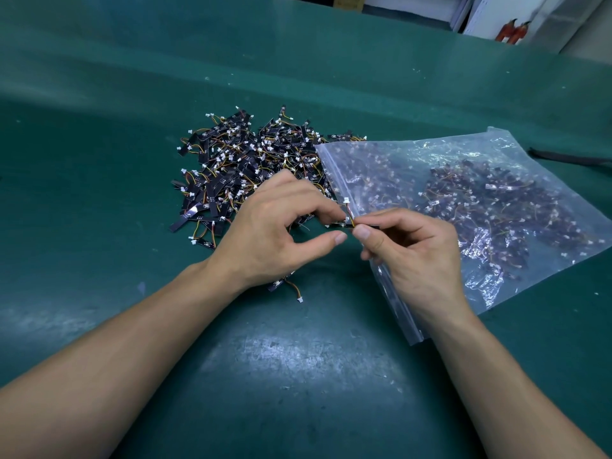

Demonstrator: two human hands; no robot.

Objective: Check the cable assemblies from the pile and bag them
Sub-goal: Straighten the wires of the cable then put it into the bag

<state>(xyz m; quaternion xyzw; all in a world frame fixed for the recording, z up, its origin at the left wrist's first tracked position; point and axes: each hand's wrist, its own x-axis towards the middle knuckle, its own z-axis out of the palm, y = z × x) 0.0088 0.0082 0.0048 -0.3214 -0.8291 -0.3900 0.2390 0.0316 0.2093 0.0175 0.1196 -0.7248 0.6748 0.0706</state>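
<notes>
A pile of cable assemblies point(245, 164), small black boards with coloured wires and white plugs, lies on the green table mat point(298, 359). A clear zip bag point(463, 200) lies to its right, holding several assemblies. My right hand point(414, 256) pinches one cable assembly point(349, 215) at the bag's mouth, its white plug pointing up. My left hand point(275, 233) is beside it, fingertips touching the same assembly, thumb apart below. One loose assembly point(291, 288) lies under my left wrist.
A dark strip point(569, 157) lies on the mat at the far right. Beyond the table's back edge stand white panels and orange-handled tools point(513, 29).
</notes>
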